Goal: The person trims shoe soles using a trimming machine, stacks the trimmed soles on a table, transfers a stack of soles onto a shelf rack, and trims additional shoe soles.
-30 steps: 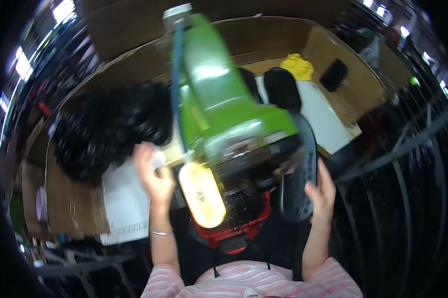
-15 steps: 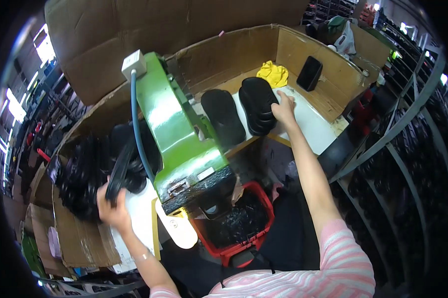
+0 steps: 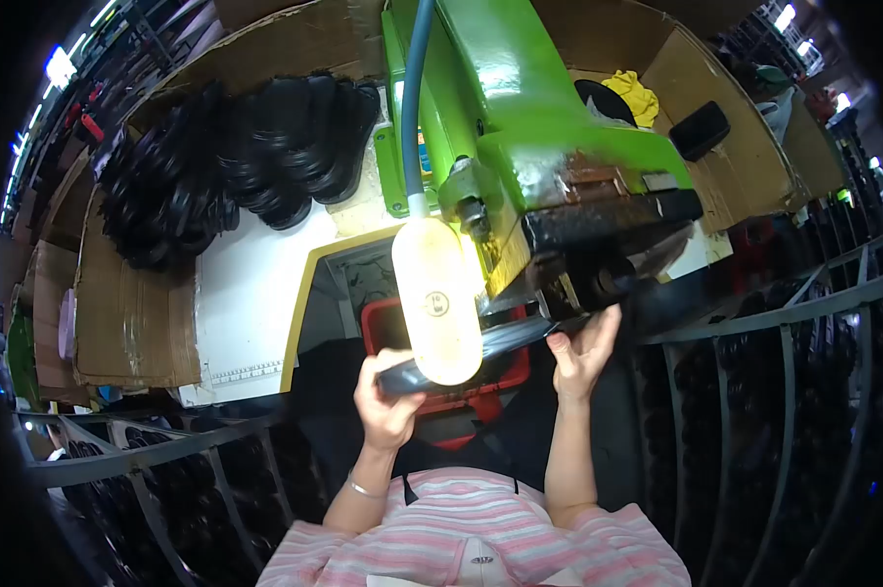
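A black shoe sole (image 3: 512, 338) lies across both hands at the front of the green machine (image 3: 529, 98). My left hand (image 3: 386, 403) is closed around its left end, thumb and fingers on either side. My right hand (image 3: 586, 358) grips the right end, just under the machine's dark head (image 3: 608, 235). A lit white lamp (image 3: 437, 303) hides part of the sole's middle. Below the sole, a red bin (image 3: 371, 328) shows in part.
Piles of black soles (image 3: 299, 137) stand on the left, inside a cardboard surround (image 3: 133, 328) on a white tabletop (image 3: 241, 303). At the right are a yellow cloth (image 3: 634, 98) and a single black sole (image 3: 700, 130). Metal racks (image 3: 774, 318) flank me.
My left hand has brought a sole from the left pile to the machine's front. My right hand has left the stack on the right and now holds the same sole. The view has turned left.
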{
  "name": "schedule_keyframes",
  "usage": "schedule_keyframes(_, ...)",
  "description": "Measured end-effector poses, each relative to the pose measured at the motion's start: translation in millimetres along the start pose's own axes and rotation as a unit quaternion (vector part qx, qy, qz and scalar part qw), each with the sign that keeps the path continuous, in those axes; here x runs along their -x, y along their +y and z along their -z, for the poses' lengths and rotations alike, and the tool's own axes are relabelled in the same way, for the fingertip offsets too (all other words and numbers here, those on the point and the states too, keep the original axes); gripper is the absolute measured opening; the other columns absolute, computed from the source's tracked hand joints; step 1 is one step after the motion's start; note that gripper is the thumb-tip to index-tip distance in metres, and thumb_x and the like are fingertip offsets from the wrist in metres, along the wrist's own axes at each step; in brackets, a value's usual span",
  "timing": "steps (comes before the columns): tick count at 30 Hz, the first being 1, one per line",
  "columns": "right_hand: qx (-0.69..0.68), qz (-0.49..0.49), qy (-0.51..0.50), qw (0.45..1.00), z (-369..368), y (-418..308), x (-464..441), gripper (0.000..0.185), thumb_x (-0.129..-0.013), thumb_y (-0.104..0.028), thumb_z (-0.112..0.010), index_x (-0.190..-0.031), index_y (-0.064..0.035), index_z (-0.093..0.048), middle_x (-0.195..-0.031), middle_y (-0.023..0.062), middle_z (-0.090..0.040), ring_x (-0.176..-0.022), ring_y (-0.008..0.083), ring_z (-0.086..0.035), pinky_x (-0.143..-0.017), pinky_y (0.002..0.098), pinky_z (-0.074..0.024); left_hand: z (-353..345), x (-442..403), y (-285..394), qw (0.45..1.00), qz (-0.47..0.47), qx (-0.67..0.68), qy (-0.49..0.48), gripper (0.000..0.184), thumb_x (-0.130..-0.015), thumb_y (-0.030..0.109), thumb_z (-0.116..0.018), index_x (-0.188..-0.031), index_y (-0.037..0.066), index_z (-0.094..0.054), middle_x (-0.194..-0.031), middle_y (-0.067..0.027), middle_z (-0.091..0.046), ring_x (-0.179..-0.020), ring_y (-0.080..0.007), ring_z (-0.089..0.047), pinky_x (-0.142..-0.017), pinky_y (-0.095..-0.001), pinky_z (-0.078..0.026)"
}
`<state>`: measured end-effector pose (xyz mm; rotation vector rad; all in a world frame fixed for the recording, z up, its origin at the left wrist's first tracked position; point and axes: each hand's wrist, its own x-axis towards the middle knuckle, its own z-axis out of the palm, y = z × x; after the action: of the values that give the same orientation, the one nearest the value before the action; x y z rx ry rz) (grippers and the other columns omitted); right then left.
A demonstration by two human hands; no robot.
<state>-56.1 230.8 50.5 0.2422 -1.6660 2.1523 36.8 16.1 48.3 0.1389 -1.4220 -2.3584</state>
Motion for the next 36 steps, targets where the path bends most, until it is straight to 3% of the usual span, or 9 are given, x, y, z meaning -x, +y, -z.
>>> schedule_keyframes(7,0.027,0.046,-0.006,0.999,4,13,-26,0.089,-0.070,-0.017,-0.086,-0.140,-0.0023,-0.032,-0.132,0.0083,-0.039,-0.113,0.0211,-0.048,-0.094,0.0320,-0.0440,-26,-50,9,0.990,-0.034,-0.125,-0.047,0.041,-0.063,-0.003,-0.080,-0.096,0.001,-0.057,-0.098,-0.0071,-0.060,-0.093,-0.0152,-0.058,-0.086,-0.0299,-0.047)
schedule_keyframes(15,0.024,0.019,-0.003,1.000,-6,49,-7,0.074,-0.074,-0.004,-0.081,-0.134,0.0054,-0.039,-0.130,0.0098,-0.045,-0.118,0.0212,-0.050,-0.097,0.0347,-0.0458,21,-52,8,0.977,-0.119,-0.167,-0.053,0.046,-0.057,0.006,-0.089,-0.088,0.001,-0.055,-0.090,-0.0091,-0.060,-0.097,-0.0256,-0.062,-0.088,-0.0356,-0.049)
schedule_keyframes(18,0.031,0.034,-0.016,0.999,-27,40,-4,0.057,-0.074,0.009,-0.075,-0.124,0.0067,-0.048,-0.107,0.0113,-0.063,-0.091,0.0164,-0.064,-0.081,0.0278,-0.0535,42,-56,9,0.980,-0.121,-0.152,-0.047,0.046,-0.059,0.010,-0.089,-0.088,0.002,-0.055,-0.088,-0.0085,-0.059,-0.098,-0.0272,-0.063,-0.089,-0.0380,-0.049)
schedule_keyframes(23,0.164,0.142,0.059,0.975,-53,34,0,0.031,-0.065,0.009,-0.071,-0.095,0.0038,-0.068,-0.090,0.0099,-0.069,-0.077,0.0178,-0.066,-0.067,0.0297,-0.0520,84,-66,-2,0.990,-0.079,-0.094,-0.073,0.045,-0.055,0.011,-0.090,-0.085,0.003,-0.057,-0.088,-0.0082,-0.061,-0.101,-0.0290,-0.062,-0.096,-0.0442,-0.046)
schedule_keyframes(24,0.121,0.094,0.076,0.985,-57,34,4,0.033,-0.062,0.008,-0.070,-0.094,0.0023,-0.069,-0.082,0.0117,-0.068,-0.073,0.0223,-0.067,-0.065,0.0316,-0.0511,93,-70,-4,0.993,-0.043,-0.085,-0.075,0.045,-0.052,0.010,-0.090,-0.083,0.003,-0.058,-0.087,-0.0075,-0.061,-0.102,-0.0292,-0.062,-0.096,-0.0441,-0.046)
schedule_keyframes(28,0.282,0.262,-0.035,0.922,-58,18,0,0.048,-0.066,0.011,-0.074,-0.112,0.0132,-0.060,-0.115,0.0263,-0.061,-0.099,0.0321,-0.064,-0.085,0.0364,-0.0509,111,-87,-26,0.963,0.110,-0.222,-0.110,0.037,-0.055,-0.011,-0.079,-0.082,0.003,-0.059,-0.097,-0.0100,-0.067,-0.104,-0.0221,-0.062,-0.096,-0.0402,-0.046)
schedule_keyframes(31,0.316,0.303,-0.027,0.899,-58,17,-1,0.051,-0.062,0.013,-0.070,-0.111,0.0129,-0.060,-0.111,0.0290,-0.063,-0.098,0.0380,-0.065,-0.084,0.0365,-0.0525,55,-91,-22,0.851,-0.049,-0.498,-0.159,0.029,-0.063,0.008,-0.080,-0.085,0.003,-0.061,-0.095,-0.0159,-0.068,-0.097,-0.0319,-0.064,-0.098,-0.0438,-0.044)
schedule_keyframes(34,0.306,0.295,0.007,0.905,-66,6,-7,0.041,-0.056,0.009,-0.074,-0.096,0.0025,-0.067,-0.092,0.0158,-0.067,-0.082,0.0345,-0.065,-0.073,0.0388,-0.0526,-9,-84,-29,0.879,-0.175,-0.415,-0.155,0.026,-0.068,0.014,-0.074,-0.088,0.000,-0.064,-0.091,-0.0182,-0.067,-0.091,-0.0375,-0.063,-0.092,-0.0428,-0.046)
schedule_keyframes(36,0.297,0.270,-0.003,0.916,-62,11,-6,0.041,-0.055,0.010,-0.074,-0.096,0.0026,-0.067,-0.093,0.0161,-0.067,-0.082,0.0349,-0.064,-0.073,0.0386,-0.0526,-10,-81,-49,0.892,-0.197,-0.381,-0.143,0.028,-0.068,0.011,-0.072,-0.091,-0.003,-0.065,-0.089,-0.0186,-0.067,-0.086,-0.0362,-0.064,-0.081,-0.0414,-0.049)
